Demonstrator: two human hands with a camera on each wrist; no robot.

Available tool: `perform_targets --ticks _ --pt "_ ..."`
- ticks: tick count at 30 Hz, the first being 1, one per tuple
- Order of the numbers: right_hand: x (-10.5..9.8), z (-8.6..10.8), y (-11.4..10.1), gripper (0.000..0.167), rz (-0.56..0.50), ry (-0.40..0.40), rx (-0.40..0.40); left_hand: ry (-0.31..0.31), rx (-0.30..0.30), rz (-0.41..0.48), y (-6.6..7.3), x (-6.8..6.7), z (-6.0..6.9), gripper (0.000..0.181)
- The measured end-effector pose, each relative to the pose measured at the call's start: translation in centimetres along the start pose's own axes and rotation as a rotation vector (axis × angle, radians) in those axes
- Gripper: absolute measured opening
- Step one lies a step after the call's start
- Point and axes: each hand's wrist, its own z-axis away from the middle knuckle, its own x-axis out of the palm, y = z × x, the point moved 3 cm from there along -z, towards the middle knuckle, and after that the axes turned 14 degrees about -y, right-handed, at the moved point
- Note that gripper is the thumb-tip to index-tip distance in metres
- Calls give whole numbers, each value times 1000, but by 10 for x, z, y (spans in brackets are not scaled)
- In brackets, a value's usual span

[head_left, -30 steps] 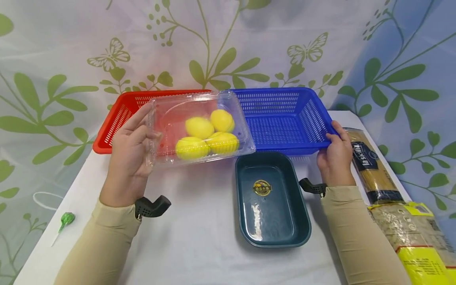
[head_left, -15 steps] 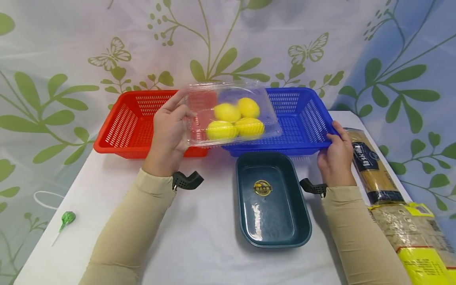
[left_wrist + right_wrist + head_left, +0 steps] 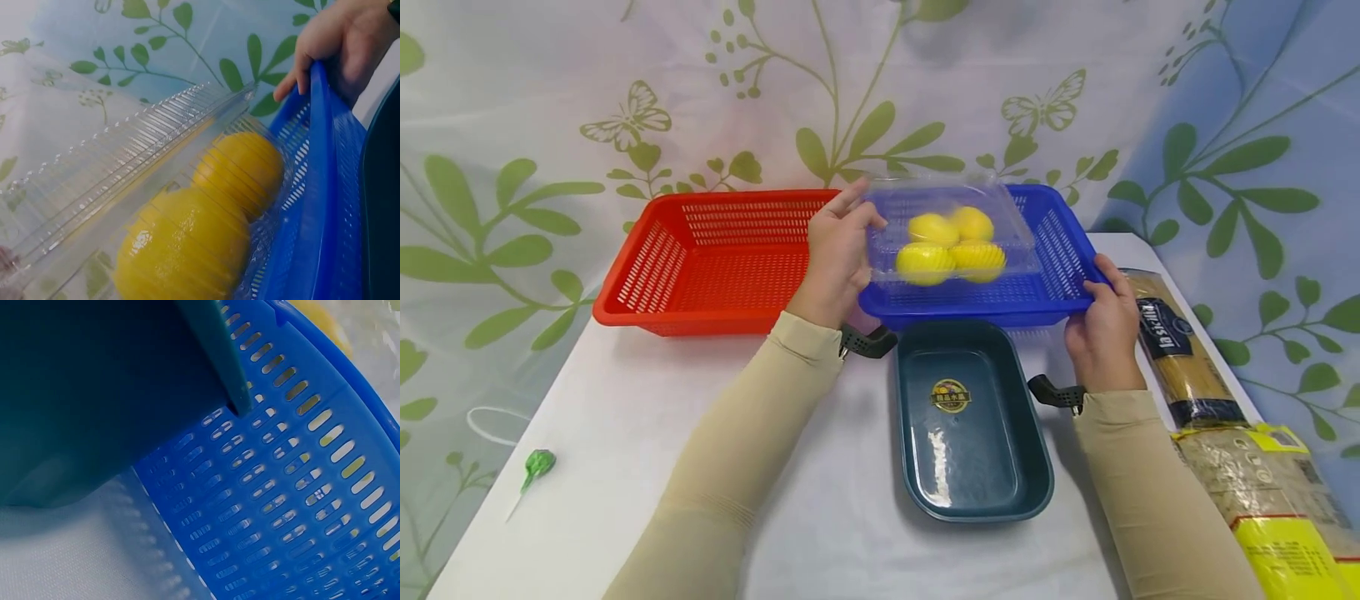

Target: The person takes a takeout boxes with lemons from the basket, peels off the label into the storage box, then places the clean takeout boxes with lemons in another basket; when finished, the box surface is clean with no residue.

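Observation:
My left hand (image 3: 835, 262) grips the left end of a clear plastic clamshell box (image 3: 887, 250) that contains several lemons (image 3: 927, 263). The box is over the blue basket (image 3: 962, 319), its near side tilted down; whether it touches the basket I cannot tell. On the basket's right end, my right hand (image 3: 1103, 329) grips the rim, thumb inside. In the left wrist view, lemons (image 3: 181, 244) show through the ribbed plastic, with the right hand (image 3: 350, 47) on the rim beyond. The right wrist view has the slotted blue basket wall (image 3: 281, 462); the right hand itself is out of it.
A red basket (image 3: 715, 321) stands left of the blue one. In front sits a dark green tray (image 3: 973, 467) with a gold label. At right lie a pasta packet (image 3: 1183, 350) and a yellow-and-clear bag (image 3: 1262, 500). A green lollipop (image 3: 537, 467) lies at left.
My left hand has carried the box of lemons rightward, from in front of the red basket to above the blue one. The right hand keeps its grip on the rim.

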Motion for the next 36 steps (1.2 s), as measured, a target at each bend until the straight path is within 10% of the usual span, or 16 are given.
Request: perform_targets --ticks 12,24,36 --pt "-2 2 2 48 50 6 24 19 -61 -100 -43 11 -32 53" --pt "0 1 1 46 53 27 19 108 -92 -235 -57 9 -41 53" --pt "1 0 1 49 58 -32 4 5 -170 -425 -62 13 -42 50"
